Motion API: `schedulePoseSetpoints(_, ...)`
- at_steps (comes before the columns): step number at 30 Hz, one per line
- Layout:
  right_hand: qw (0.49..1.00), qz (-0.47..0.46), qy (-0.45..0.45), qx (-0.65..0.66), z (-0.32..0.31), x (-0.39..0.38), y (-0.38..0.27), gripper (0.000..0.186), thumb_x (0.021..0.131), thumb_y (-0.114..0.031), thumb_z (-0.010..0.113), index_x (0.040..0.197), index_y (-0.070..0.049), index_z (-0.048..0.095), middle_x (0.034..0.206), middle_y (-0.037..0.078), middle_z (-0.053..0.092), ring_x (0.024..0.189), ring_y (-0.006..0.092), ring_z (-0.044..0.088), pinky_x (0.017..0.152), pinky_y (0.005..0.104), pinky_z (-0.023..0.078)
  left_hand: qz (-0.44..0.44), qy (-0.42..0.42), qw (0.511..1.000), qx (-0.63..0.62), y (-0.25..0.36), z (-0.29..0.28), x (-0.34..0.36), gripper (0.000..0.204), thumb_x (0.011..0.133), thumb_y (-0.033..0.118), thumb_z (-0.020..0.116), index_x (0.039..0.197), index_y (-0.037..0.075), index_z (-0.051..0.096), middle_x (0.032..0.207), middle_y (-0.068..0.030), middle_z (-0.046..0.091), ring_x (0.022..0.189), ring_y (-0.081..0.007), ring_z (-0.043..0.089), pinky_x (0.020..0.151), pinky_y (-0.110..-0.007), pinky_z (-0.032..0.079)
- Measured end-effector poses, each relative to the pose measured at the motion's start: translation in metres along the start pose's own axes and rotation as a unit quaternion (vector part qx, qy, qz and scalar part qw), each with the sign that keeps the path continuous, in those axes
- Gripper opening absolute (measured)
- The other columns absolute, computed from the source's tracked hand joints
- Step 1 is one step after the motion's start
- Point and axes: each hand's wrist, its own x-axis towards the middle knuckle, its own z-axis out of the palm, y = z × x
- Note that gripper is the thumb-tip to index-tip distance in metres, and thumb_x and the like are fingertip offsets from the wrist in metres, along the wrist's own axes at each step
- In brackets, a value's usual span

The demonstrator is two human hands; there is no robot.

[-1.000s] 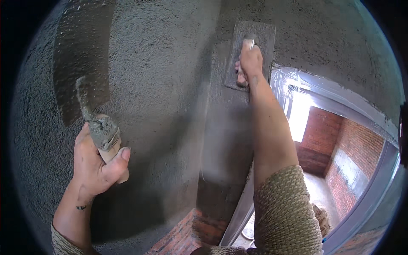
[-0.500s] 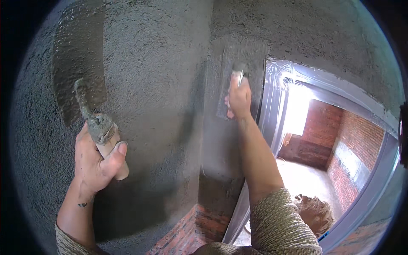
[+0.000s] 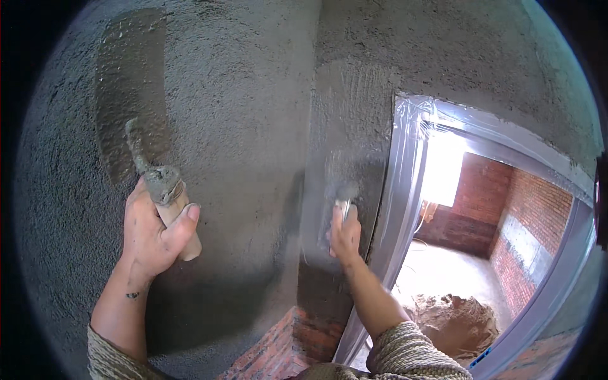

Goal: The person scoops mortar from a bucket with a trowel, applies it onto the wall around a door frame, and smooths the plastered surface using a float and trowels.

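Two bare hands, each wrapped around a tool, before two grey-coated walls.

Far left: left trowel (image 3: pixel 132 92), blade upright before the upper left part of the left wall (image 3: pixel 234 120); contact with it unclear. Below the blade, left hand (image 3: pixel 155 237) firmly around the handle, thumb laid along one side. Next, inner corner (image 3: pixel 310 126), bare brickwork (image 3: pixel 272 348) at its foot. Just right of that, right hand (image 3: pixel 345 237) gripped around the right trowel (image 3: pixel 344 207), on the narrow strip of the right wall (image 3: pixel 354 101) between corner and door frame (image 3: pixel 399 171), below the frame's upper left corner. Through the doorway, brown heap (image 3: pixel 456 323) on the floor.

Possible trouble, left to right: mortar (image 3: pixel 166 182) dropping from the left trowel if tipped; a gouge in the inner corner from a leftward drift of the right trowel; torn or smeared plastic film (image 3: pixel 415 126) from a rightward one, with little room to spare; fresh ridges from uneven pressure.

Left trowel: dark, wet-looking rectangular blade, speckled; bent neck crusted grey; lump at the collar; pale handle. Right trowel: pale metallic glint at grip top, rest of grip behind fingers, plate blurred, outline barely separable from wall.
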Motion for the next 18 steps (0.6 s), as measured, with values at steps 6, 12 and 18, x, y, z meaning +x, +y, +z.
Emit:
schedulePoseSetpoints(6, 0.998, 0.007, -0.057, 0.008, 0.006, 0.057, -0.04, 0.028, 0.094, -0.029, 0.049, 0.112, -0.009, 0.045, 0.065, 0.005, 0.048, 0.041, 0.0114, 0.042, 0.026, 0.0277, 0.028, -0.021, 0.001, 1.0, 0.007, -0.002, 0.001, 0.0, 0.02, 0.072, 0.024, 0.064, 0.072, 0.005, 0.055, 0.078, -0.0101, 0.058, 0.073, -0.0262, 0.05, 0.071, -0.036, 0.042)
schedulePoseSetpoints(12, 0.999, -0.021, -0.01, 0.04, 0.033, 0.159, -0.119, 0.029, 0.093, -0.031, 0.047, 0.095, -0.002, 0.047, 0.06, 0.01, 0.053, 0.04, 0.0187, 0.045, 0.031, 0.0336, 0.033, -0.011, 0.002, 1.0, -0.002, -0.002, -0.001, 0.001, 0.02, 0.071, 0.023, 0.064, 0.072, 0.006, 0.055, 0.077, -0.0098, 0.057, 0.072, -0.026, 0.049, 0.069, -0.037, 0.042)
schedulePoseSetpoints(18, 0.999, -0.037, 0.019, -0.006, 0.053, 0.216, -0.151, 0.042, 0.091, -0.039, 0.045, 0.099, 0.001, 0.051, 0.073, 0.017, 0.059, 0.051, 0.0243, 0.056, 0.047, 0.0376, 0.045, -0.002, 0.006, 1.0, -0.005, -0.004, -0.001, 0.0, 0.018, 0.07, 0.022, 0.064, 0.074, 0.006, 0.056, 0.077, -0.0088, 0.057, 0.072, -0.0248, 0.05, 0.068, -0.035, 0.042)
